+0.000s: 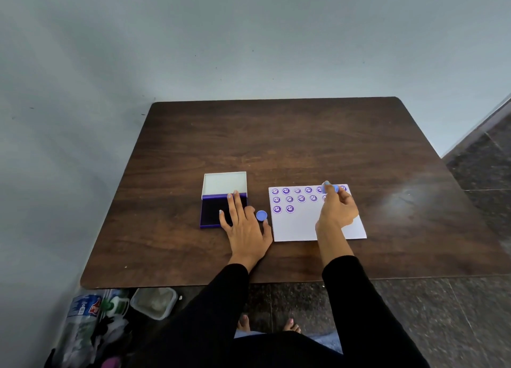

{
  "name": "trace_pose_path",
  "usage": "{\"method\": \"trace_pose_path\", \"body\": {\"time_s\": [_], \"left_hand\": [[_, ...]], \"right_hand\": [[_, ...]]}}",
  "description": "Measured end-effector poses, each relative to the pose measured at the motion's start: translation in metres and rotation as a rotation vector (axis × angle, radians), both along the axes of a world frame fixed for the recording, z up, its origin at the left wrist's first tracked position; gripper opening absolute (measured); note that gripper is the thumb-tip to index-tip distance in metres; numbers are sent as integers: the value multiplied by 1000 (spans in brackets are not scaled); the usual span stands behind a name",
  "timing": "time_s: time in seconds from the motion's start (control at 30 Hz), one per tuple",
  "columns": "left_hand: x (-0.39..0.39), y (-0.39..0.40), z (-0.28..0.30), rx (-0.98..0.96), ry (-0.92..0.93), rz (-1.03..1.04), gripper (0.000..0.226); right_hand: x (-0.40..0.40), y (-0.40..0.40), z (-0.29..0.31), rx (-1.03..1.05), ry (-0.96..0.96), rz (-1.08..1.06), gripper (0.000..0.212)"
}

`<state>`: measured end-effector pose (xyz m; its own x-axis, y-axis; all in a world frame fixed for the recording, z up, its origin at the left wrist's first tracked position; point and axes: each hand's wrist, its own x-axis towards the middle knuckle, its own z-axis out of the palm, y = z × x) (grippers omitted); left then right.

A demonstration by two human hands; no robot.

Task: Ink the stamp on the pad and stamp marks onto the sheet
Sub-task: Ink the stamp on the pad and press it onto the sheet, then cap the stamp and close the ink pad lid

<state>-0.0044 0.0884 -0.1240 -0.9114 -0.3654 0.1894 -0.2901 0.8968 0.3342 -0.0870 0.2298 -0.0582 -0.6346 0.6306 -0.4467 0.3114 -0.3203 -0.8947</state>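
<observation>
Two rows and a bit are marked on the sheet [298, 226] — right hand [338, 210] grasping the stamp [331, 188], left hand [244, 229] flat, grip released, on the pad [213, 211] — plenty left.

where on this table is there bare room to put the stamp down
Free: the whole far half of the table beyond the ink pad and sheet, plus the strip right of the sheet. Crowded: the gap between pad and sheet, taken by the blue cap and left hand.

A plain room: bare wall [249, 35], stone floor [442, 312], wooden table [276, 146].
</observation>
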Motion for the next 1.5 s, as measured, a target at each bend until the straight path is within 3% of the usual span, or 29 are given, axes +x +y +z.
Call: {"method": "trace_pose_path", "body": {"time_s": [0.27, 0.43, 0.6, 0.8, 1.03, 1.3, 1.5], "left_hand": [[0, 1, 4, -5, 9, -7, 19], [1, 2, 9, -5, 42, 20, 19], [-16, -6, 27, -10, 92, 111, 22], [-36, -23, 35, 80, 27, 149, 30], [-43, -37, 47, 312, 110, 149, 27], [-48, -40, 59, 766, 216, 144, 26], [-50, -40, 61, 885, 225, 123, 29]], "right_hand": [[-4, 0, 0, -47, -32, 24, 20], [-10, -10, 2, -115, 58, 54, 24], [-12, -45, 8, -261, 109, 457, 24], [-11, -76, 8, -186, 40, 803, 27], [-21, -91, 12, -214, 2, 863, 25], [-24, -96, 11, -288, 3, 843, 19], [-25, -91, 8, -331, 13, 840, 22]]}}
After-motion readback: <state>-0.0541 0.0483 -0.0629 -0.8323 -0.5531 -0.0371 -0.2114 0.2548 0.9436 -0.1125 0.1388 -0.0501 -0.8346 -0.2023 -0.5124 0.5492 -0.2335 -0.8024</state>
